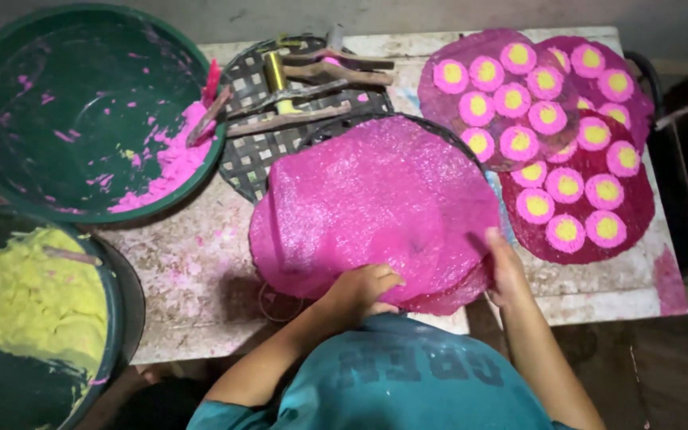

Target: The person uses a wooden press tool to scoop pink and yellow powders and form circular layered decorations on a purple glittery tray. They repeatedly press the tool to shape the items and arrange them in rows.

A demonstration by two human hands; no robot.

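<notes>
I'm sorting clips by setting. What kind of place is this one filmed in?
Probably a small home food workshop. A stained table holds big bowls of pink paste and yellow paste, and pink sheets under both hands, some topped with pink-and-yellow rounds.

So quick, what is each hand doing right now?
Left hand: curled, gripping the near edge of the pink round sheets.
Right hand: gripping their right edge.
</notes>
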